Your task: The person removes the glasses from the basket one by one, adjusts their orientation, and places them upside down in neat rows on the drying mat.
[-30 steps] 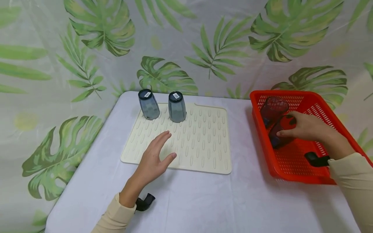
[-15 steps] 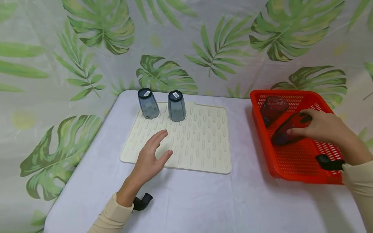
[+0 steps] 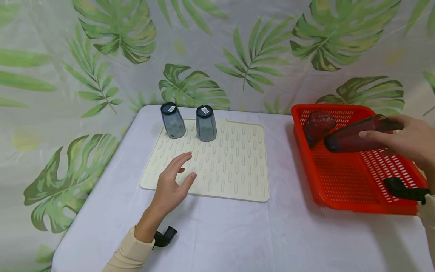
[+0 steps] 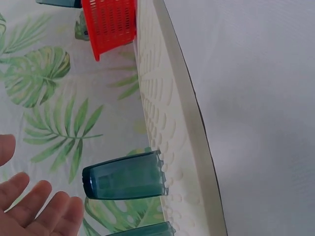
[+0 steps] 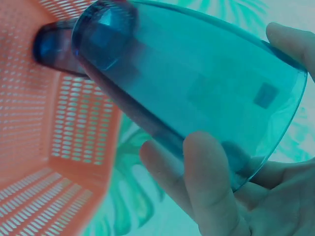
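My right hand (image 3: 412, 141) grips a dark tinted drinking glass (image 3: 357, 135) near its mouth. The glass lies tilted sideways over the red basket (image 3: 316, 185), its thick base pointing left; the right wrist view shows the same glass (image 5: 197, 73) with thumb and fingers around its rim end. A second glass (image 3: 317, 126) leans inside the basket's back left corner. My left hand (image 3: 173, 181) hovers over the front left of the cream mat (image 3: 234, 166), fingers relaxed and holding nothing. Two blue-grey glasses (image 3: 206, 124) stand upside down at the mat's back left.
White cloth (image 3: 231, 234) covers the table. A leaf-patterned sheet (image 3: 258, 49) hangs right behind the mat and basket. The basket's raised walls stand to the right of the mat, with a strip of cloth between them.
My right hand has lifted the glass from the basket floor, moving right and tipping it nearly level. The left hand has drifted slightly left.
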Motion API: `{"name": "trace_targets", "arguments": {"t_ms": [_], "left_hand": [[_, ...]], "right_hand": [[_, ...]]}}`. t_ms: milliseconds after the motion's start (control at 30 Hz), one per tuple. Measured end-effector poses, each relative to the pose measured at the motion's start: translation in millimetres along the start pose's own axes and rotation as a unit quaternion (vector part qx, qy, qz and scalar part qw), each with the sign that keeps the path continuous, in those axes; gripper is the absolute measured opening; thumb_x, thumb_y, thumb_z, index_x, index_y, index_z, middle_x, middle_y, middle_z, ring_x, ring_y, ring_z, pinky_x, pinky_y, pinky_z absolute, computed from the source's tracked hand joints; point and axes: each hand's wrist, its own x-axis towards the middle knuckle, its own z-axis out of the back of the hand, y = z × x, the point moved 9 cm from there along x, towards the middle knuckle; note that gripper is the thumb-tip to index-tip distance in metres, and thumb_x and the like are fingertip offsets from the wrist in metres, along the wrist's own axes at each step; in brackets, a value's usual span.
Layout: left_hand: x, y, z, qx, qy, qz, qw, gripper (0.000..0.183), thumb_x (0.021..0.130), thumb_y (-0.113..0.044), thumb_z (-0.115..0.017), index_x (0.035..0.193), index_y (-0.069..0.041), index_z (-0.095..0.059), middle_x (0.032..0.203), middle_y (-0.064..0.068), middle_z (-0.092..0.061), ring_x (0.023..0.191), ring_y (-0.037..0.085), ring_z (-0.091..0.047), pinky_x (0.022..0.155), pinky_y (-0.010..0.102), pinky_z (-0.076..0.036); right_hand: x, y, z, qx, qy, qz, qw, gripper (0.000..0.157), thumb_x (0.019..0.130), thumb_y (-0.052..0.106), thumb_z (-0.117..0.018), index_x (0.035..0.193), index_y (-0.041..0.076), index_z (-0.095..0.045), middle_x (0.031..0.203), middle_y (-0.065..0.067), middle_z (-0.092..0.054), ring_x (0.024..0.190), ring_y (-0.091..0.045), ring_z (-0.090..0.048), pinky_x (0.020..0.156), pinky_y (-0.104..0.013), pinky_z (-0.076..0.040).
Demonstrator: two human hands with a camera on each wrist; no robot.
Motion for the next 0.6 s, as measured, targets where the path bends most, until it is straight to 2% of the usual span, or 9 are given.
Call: {"name": "trace_targets", "arguments": {"t_ms": [100,200,267,367,400,433,533,600], "left_hand": [[0.1,-1.5,5.3,-0.005,-0.028,-0.014,0.9995,0.050,0.087,-0.002,-0.071,0.135,-0.003,-0.057,0.139,0.014,-0.059,0.128,0.027,-0.058,0.088,0.045,-0.058],[0.2,-1.0,7.6,-0.008,-0.037,-0.011,0.9992,0.049,0.087,-0.001,-0.071,0.135,-0.003,-0.058,0.138,0.014,-0.060,0.127,0.027,-0.059,0.088,0.046,-0.058],[0.1,0.6,6.5,-0.011,-0.031,0.001,0.9995,0.049,0.087,-0.002,-0.071,0.135,-0.003,-0.057,0.139,0.013,-0.059,0.129,0.026,-0.058,0.090,0.046,-0.057],[-0.2,3.8,2.9,-0.009,-0.018,0.020,0.9996,0.048,0.088,-0.003,-0.070,0.135,-0.003,-0.057,0.141,0.012,-0.057,0.131,0.026,-0.056,0.092,0.045,-0.057],[-0.3,4.8,1.7,-0.007,-0.014,0.025,0.9996,0.048,0.089,-0.003,-0.070,0.135,-0.003,-0.057,0.142,0.012,-0.056,0.132,0.026,-0.055,0.092,0.045,-0.057],[-0.4,5.4,0.7,-0.006,-0.012,0.028,0.9995,0.047,0.089,-0.004,-0.069,0.134,-0.003,-0.057,0.142,0.012,-0.056,0.132,0.026,-0.055,0.092,0.045,-0.057],[-0.1,5.7,-0.8,-0.003,-0.012,0.031,0.9994,0.047,0.089,-0.004,-0.069,0.134,-0.002,-0.057,0.143,0.012,-0.055,0.133,0.027,-0.054,0.093,0.046,-0.057],[0.6,4.9,-0.8,-0.003,-0.014,0.029,0.9995,0.047,0.089,-0.004,-0.069,0.134,-0.002,-0.056,0.143,0.013,-0.055,0.133,0.028,-0.054,0.094,0.046,-0.056]], "right_hand": [[-5,4,9.1,0.005,-0.017,-0.001,1.000,0.097,0.094,0.047,-0.060,0.151,-0.016,-0.012,0.134,-0.046,-0.034,0.066,-0.035,-0.062,0.047,-0.031,-0.052],[-9,11,15.8,0.005,-0.031,0.007,0.999,0.095,0.095,0.044,-0.059,0.152,-0.013,-0.010,0.137,-0.045,-0.032,0.063,-0.036,-0.062,0.046,-0.026,-0.048],[-12,19,18.7,0.009,-0.041,0.014,0.999,0.093,0.096,0.042,-0.059,0.153,-0.012,-0.010,0.140,-0.045,-0.032,0.060,-0.029,-0.061,0.046,-0.027,-0.048],[-17,31,21.6,0.035,-0.053,0.034,0.997,0.088,0.096,0.037,-0.060,0.154,-0.009,-0.013,0.141,-0.044,-0.031,0.060,-0.005,-0.054,0.046,-0.020,-0.047],[-18,35,22.4,0.043,-0.057,0.041,0.997,0.086,0.096,0.036,-0.060,0.155,-0.008,-0.013,0.142,-0.044,-0.032,0.063,-0.002,-0.051,0.046,-0.017,-0.047],[-20,39,22.6,0.053,-0.058,0.047,0.996,0.086,0.097,0.035,-0.059,0.155,-0.007,-0.013,0.142,-0.044,-0.031,0.066,-0.005,-0.053,0.046,-0.016,-0.046],[-22,53,23.3,0.075,-0.066,0.063,0.993,0.084,0.095,0.035,-0.063,0.156,-0.003,-0.018,0.139,-0.036,-0.039,0.065,0.005,-0.051,0.046,-0.008,-0.043],[-24,61,23.9,0.079,-0.072,0.066,0.992,0.085,0.093,0.037,-0.066,0.156,0.000,-0.023,0.130,-0.018,-0.049,0.066,0.005,-0.054,0.048,-0.006,-0.043]]}}
